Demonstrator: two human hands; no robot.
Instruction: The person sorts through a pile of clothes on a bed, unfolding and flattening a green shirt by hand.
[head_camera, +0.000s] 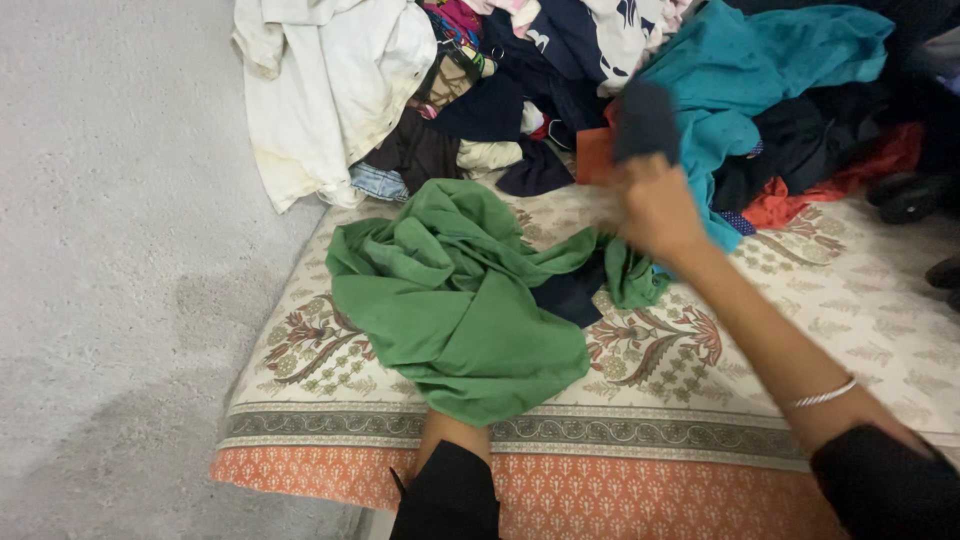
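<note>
Green garment (455, 300) lies crumpled on the near-left part of the mattress (850, 300), partly covering a dark blue piece (568, 295). Left hand is hidden under the green cloth's near edge, only the wrist and black sleeve show, so cannot tell its grip. Right hand (655, 205) is blurred, raised toward the far pile, fingers closed round a dark navy cloth (645, 120).

Risks, as judgement: the navy piece may drag the teal garment (760, 70) or the orange item (594, 155) along, since they overlap; the pile (560, 70) could slump onto the green garment; the green cloth's near edge hangs close to the mattress edge and could slip to the floor.

Surface: cream floral printed cover with an orange border along the near side. Grey speckled floor (110, 250) on the left. White garment (320, 90) at far left of the pile; black wheels (905, 195) at right.
</note>
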